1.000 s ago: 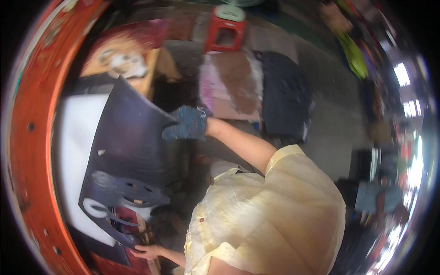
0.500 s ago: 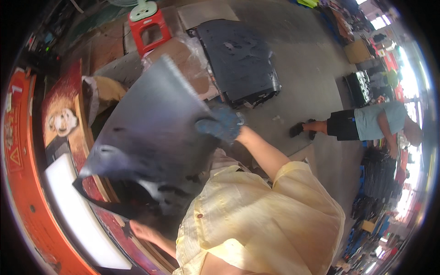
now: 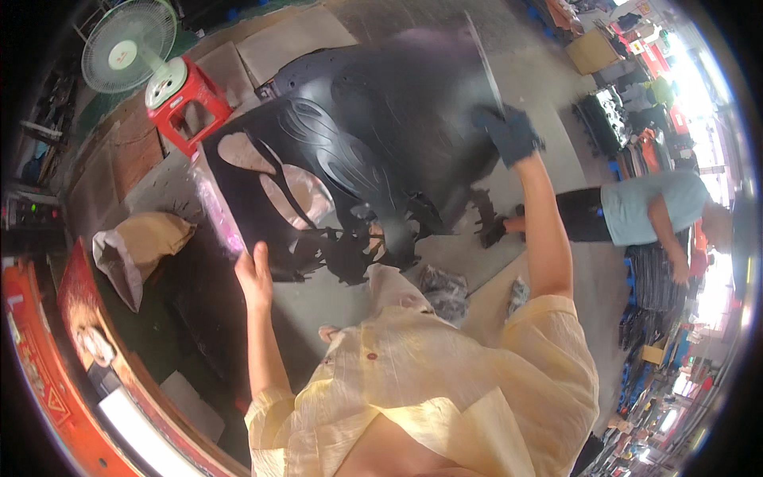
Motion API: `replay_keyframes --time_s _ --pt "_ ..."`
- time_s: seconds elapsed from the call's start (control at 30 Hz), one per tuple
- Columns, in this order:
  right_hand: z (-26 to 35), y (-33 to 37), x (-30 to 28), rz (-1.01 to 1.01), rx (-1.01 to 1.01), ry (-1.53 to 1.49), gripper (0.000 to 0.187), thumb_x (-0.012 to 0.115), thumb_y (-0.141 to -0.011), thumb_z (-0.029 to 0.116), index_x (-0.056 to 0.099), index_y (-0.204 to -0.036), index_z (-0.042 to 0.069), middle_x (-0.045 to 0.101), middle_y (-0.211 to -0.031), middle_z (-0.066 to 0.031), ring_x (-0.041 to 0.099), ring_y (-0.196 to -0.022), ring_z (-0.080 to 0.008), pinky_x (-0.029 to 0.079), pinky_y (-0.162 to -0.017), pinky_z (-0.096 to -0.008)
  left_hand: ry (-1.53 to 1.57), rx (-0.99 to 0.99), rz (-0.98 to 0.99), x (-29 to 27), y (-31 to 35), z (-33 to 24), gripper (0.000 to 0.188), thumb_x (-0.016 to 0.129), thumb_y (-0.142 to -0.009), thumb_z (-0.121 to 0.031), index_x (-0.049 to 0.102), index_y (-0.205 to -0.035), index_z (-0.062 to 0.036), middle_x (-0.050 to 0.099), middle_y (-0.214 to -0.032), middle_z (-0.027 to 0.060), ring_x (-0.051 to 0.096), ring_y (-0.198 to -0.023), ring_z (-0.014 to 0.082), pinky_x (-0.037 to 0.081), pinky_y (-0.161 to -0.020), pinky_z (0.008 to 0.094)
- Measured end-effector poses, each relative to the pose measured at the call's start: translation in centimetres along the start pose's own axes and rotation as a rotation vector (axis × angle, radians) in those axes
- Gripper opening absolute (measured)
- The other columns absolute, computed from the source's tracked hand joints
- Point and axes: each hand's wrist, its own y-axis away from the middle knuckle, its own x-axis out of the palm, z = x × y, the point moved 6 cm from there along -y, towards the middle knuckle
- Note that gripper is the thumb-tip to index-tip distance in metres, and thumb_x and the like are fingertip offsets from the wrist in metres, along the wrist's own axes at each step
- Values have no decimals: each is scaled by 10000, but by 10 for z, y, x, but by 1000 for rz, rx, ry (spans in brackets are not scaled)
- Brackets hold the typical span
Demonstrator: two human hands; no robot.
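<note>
Black sheet [image 3: 385, 143] in right hand [image 3: 510, 137]

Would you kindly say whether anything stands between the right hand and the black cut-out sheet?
Only a dark glove: the right hand holds the black cut-out sheet by its edge, nothing else visible between.

Pale yellow shirt [image 3: 469, 358]; 1 dark glove [image 3: 515, 137].
</note>
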Motion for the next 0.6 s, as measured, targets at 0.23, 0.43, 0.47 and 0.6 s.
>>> replay_keyframes --time_s 0.23,0.43,0.47,0.6 --pt "-76 -316 23 -119 -190 -100 645 561 -862 510 501 -1313 52 510 -1343 -176 509 -1194 -334 404 -971 -406 -156 -29 -220 132 -286 -9 732 600 -909 -436 351 -1411 36 593 -1067 152 572 -903 215 456 -827 328" --pt "-274 -210 91 77 114 91 529 545 -874 460 519 -1231 72 533 -1244 -147 525 -1098 -303 418 -898 -390 -664 492 51 191 -277 42 502 592 -908 -225 468 -1341 -1 594 -1183 213 588 -1053 352 465 -885 392" --pt "-312 -153 97 168 237 174 509 543 -876 452 522 -1217 75 537 -1228 -142 527 -1082 -298 421 -886 -387 -609 500 186 199 -252 72 465 582 -910 -211 499 -1317 -2 593 -1203 200 586 -1073 346 458 -902 392" --pt "-422 142 62 532 910 387 434 533 -883 419 534 -1163 88 552 -1162 -123 538 -1018 -278 430 -837 -377 -876 -142 782 199 -123 241 415 522 -916 -293 516 -1217 -9 593 -1117 240 563 -1073 387 431 -913 473"
